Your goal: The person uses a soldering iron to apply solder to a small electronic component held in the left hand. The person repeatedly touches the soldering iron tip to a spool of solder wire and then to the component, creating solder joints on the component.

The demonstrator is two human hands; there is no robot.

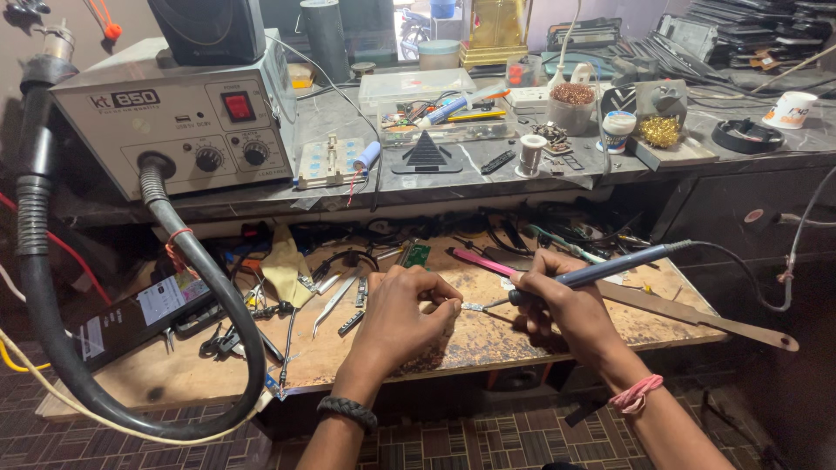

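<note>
My right hand (562, 305) grips a blue soldering iron (610, 266) like a pen, its tip pointing left at a small metal part (473, 306). My left hand (402, 315) pinches that small part at its fingertips, resting on the worn wooden board (348, 348). The iron's cord runs off to the right. A black braided band is on my left wrist, a pink thread band on my right.
A grey rework station (187, 122) with a thick black hose (218, 287) stands at the left. Tweezers (333, 300), a green circuit board (415, 254), a pink tool (482, 261) and a long metal blade (697, 315) lie on the board. Solder wire (529, 153), brass wool (660, 130) and plastic boxes sit on the upper shelf.
</note>
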